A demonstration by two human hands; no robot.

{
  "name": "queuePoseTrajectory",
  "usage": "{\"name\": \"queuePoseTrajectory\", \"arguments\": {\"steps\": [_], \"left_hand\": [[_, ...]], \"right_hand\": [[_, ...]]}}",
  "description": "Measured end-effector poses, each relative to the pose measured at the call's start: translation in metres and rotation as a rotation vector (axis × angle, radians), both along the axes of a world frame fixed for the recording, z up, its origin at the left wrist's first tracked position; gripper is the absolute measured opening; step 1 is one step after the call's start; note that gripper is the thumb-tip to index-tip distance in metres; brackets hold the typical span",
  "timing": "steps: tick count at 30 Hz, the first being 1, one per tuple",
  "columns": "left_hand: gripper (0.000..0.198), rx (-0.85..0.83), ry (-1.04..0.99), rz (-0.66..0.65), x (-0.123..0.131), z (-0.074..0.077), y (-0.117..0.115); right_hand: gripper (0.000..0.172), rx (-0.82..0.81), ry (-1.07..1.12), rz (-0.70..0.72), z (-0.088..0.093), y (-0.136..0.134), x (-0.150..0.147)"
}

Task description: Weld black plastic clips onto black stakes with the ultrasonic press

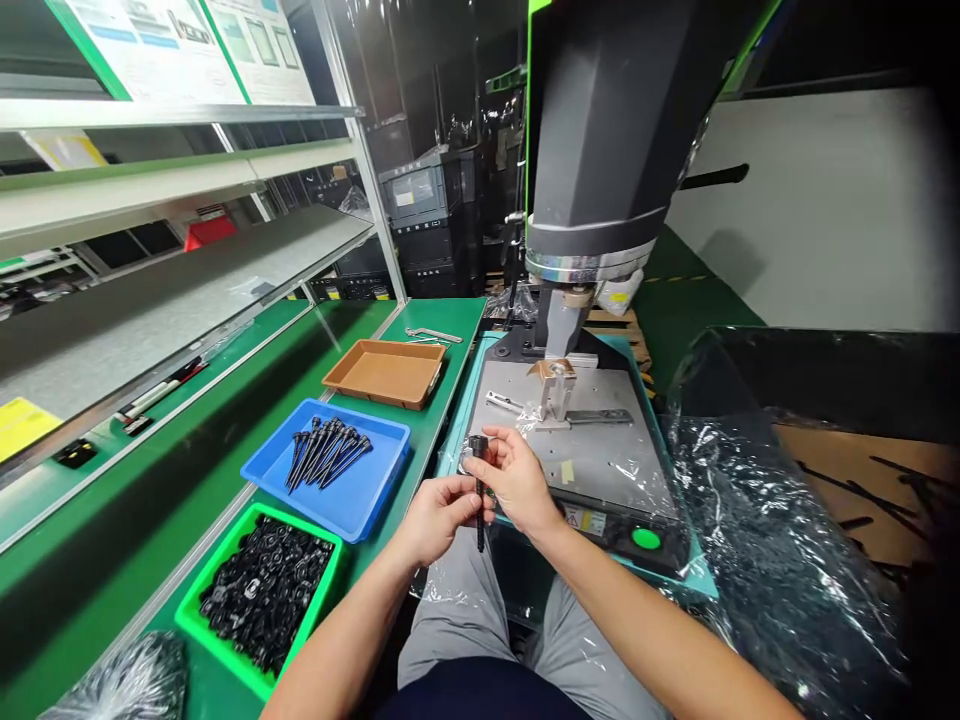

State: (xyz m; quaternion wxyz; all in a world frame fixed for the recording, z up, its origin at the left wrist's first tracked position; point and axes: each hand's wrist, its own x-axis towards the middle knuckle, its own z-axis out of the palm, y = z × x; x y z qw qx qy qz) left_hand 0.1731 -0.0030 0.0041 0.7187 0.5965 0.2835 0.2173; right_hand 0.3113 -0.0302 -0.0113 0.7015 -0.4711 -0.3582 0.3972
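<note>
I see green bench (255, 400), left | pale rack (150, 187) over it, posters (176, 45) up top | dark crates (421, 245) stacked past bench's far end | black glossy sheeting (405, 75) behind them | white wall (832, 220), right, shadow low on it | green floor (694, 285) at its foot, striped line (679, 278) | light: glare on sheeting, far right of my feed dark

Centre, black rod (478, 447); left of centre, brown tray (386, 372), blue tray (384, 485), green bench (459, 318); lower left, bright-green bin (321, 598), black parts (259, 592); right of centre, grey plate (622, 455), green button (646, 539); lower centre, grey trousers (454, 640).
</note>
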Motion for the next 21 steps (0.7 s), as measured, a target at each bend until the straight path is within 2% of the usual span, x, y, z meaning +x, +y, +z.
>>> {"name": "queuePoseTrajectory", "arguments": {"steps": [4, 8, 11, 13, 16, 18, 21], "left_hand": [[0.034, -0.02, 0.008, -0.046, -0.012, 0.008, 0.0], [0.038, -0.06, 0.007, -0.015, -0.021, 0.008, 0.004], [0.035, 0.054, 0.088, 0.053, -0.036, 0.006, 0.017], [0.028, 0.313, 0.26, 0.152, -0.055, 0.006, 0.035], [0.02, 0.761, 0.787, 0.317, -0.092, 0.003, 0.072], [0.022, 0.834, 1.1, 0.364, -0.116, -0.001, 0.098], [0.024, 0.787, 1.272, 0.391, -0.138, -0.013, 0.131]], "right_hand": [[0.049, 0.012, -0.061, 0.023, 0.0, 0.005, -0.012], [0.051, 0.021, -0.076, 0.052, -0.001, 0.011, -0.021], [0.056, 0.029, -0.043, 0.095, 0.0, 0.009, -0.022], [0.056, 0.021, -0.026, 0.102, -0.003, 0.004, -0.016], [0.054, -0.019, -0.025, 0.099, -0.013, -0.006, -0.003], [0.054, -0.05, -0.027, 0.104, -0.021, -0.012, 0.003], [0.053, -0.077, -0.05, 0.122, -0.027, -0.02, 0.005]]}}
